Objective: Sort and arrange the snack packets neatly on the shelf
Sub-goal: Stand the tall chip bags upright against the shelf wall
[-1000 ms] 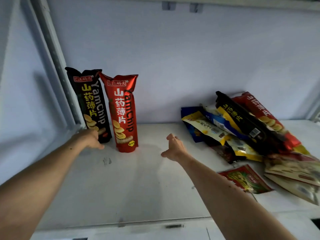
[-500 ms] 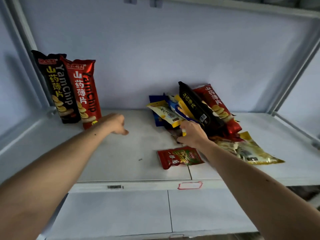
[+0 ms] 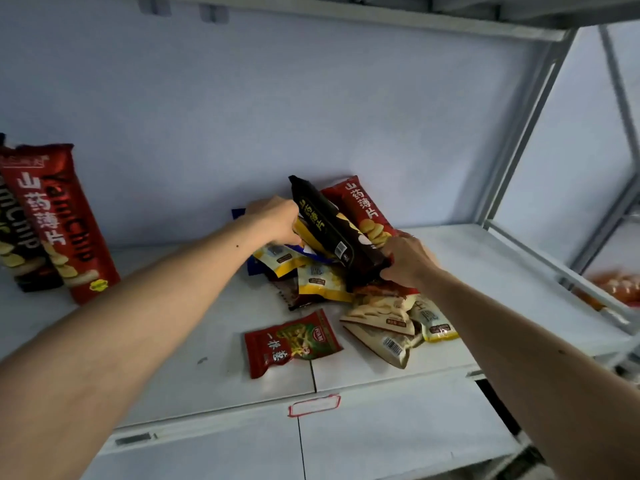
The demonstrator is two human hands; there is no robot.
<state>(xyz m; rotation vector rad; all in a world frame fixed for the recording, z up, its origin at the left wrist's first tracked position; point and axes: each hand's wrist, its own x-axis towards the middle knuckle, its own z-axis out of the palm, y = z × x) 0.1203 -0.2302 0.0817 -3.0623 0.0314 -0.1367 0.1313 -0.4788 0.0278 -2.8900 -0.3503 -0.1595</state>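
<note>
**Two hands in the snack pile**

A white shelf (image 3: 173, 358) holds a messy pile of snack packets at the back, near the wall. A long black packet (image 3: 332, 233) lies on top of the pile, tilted, with its top end up toward the wall. The right hand (image 3: 407, 261) grips the low end of this black packet, with its fingers curled around it. The left hand (image 3: 273, 218) is at the upper left side of the pile, right beside the top part of the black packet. Its fingers are bent down into the packets, but what they hold cannot be told.

A long red packet (image 3: 367, 216) lies just behind the black one, touching it. Yellow packets (image 3: 320, 280) and a blue packet (image 3: 254, 268) stick out from under the black one. Pale packets (image 3: 384, 327) lie at the front right of the pile. A small red packet (image 3: 292, 342) lies flat by itself in front of the pile, close to the shelf edge.

Far to the left, well apart from the pile, a tall red packet (image 3: 60, 223) stands up against the wall. Another black packet (image 3: 17, 244) stands just beside it, partly cut off by the edge of the view. A small red-edged label (image 3: 313, 405) sits on the front of the shelf.
</note>
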